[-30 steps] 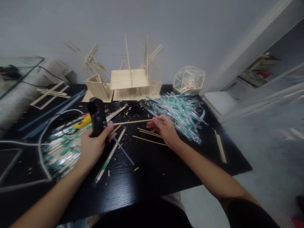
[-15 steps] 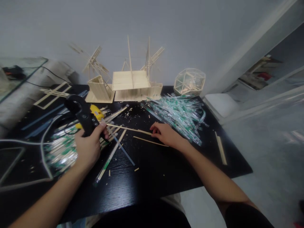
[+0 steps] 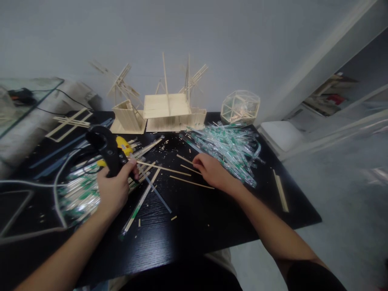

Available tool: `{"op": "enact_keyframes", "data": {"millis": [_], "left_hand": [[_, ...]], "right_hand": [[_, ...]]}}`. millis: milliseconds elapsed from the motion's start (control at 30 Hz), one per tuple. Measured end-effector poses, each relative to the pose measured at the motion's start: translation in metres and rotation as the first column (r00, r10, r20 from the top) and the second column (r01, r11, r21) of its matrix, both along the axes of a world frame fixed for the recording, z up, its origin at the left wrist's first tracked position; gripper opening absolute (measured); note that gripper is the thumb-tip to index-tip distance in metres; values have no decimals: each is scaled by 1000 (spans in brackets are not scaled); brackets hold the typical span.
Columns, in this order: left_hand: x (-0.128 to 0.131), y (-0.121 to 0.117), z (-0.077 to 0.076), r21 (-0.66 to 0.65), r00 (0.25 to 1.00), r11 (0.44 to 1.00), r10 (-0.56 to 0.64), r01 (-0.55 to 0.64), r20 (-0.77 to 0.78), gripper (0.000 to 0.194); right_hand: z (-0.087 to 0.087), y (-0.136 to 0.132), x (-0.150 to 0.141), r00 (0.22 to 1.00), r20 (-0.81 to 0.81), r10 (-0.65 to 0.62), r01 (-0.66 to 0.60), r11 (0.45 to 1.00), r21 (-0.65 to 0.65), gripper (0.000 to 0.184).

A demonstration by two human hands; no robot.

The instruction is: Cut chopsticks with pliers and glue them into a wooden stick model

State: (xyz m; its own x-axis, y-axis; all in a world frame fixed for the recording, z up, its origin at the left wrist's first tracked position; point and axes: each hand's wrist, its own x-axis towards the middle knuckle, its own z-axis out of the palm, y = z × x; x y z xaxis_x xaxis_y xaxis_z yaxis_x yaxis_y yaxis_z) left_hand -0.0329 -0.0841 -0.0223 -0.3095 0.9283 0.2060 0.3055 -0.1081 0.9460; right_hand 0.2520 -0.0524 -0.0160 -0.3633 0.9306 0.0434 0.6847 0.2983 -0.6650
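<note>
My left hand is closed around a black hand cutter with a curved top. A thin wooden stick extends rightward from beside its thumb; whether the fingers or the cutter's jaws grip it, I cannot tell. My right hand pinches the end of a short wooden stick above the black table. Another short stick lies just below those fingers, and a longer stick lies nearer to me. Behind the cutter is a yellow glue gun, partly covered.
Plastic-wrapped stick bundles lie at left beside a white cable. Empty-looking clear wrappers are heaped at right. Wooden models and a many-sided frame stand at the back. Loose sticks lie near the right edge.
The long stick that spanned both hands has its right end apart from my right hand, lower down. My right hand now has a short stick at its fingertips. The left hand has barely moved.
</note>
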Motion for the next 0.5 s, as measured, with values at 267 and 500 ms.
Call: {"op": "enact_keyframes", "data": {"millis": [267,500], "left_hand": [[3,-2,21,-136,985,977,-170,165,-23,36],[21,7,53,-116,888,960,-281,256,-364,27]], "right_hand": [[9,-2,-3,629,-754,-189,-235,878,-416,27],[-2,-15,-23,615,-767,-184,-300,845,-442,30]]}}
